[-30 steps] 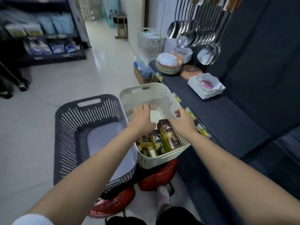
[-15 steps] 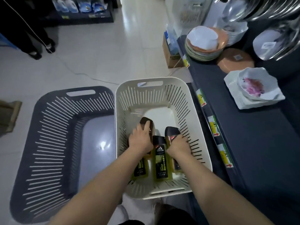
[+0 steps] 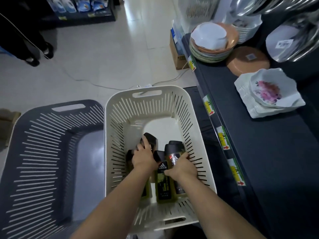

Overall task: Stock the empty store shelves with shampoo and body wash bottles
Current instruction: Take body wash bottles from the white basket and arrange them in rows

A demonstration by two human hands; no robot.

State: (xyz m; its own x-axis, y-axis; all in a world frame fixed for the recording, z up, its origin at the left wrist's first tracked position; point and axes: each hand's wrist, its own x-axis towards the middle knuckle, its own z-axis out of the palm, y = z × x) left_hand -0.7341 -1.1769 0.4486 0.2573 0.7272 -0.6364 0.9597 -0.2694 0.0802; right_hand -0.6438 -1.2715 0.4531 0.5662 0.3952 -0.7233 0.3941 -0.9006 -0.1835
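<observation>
A cream slotted basket (image 3: 155,107) stands in front of me with several black-capped, olive-green body wash bottles lying in its near end. My left hand (image 3: 144,156) is closed over the black-capped bottle (image 3: 151,139) on the left. My right hand (image 3: 181,167) grips the right-hand bottle (image 3: 175,150) by its side. A third bottle with a white logo (image 3: 163,184) lies between my hands, untouched. The dark shelf (image 3: 269,163) runs along the right, its near stretch bare.
An empty dark grey basket (image 3: 43,152) sits to the left of the cream one. On the shelf's far part stand stacked plates (image 3: 211,44), an orange dish (image 3: 247,60) and a white floral bowl (image 3: 266,91). A cable crosses the floor; a person's legs (image 3: 32,45) stand far left.
My view has tilted down over the baskets. Both hands went from hovering at the basket's rim down onto the bottles and closed on them; the right-hand bottle has lifted slightly.
</observation>
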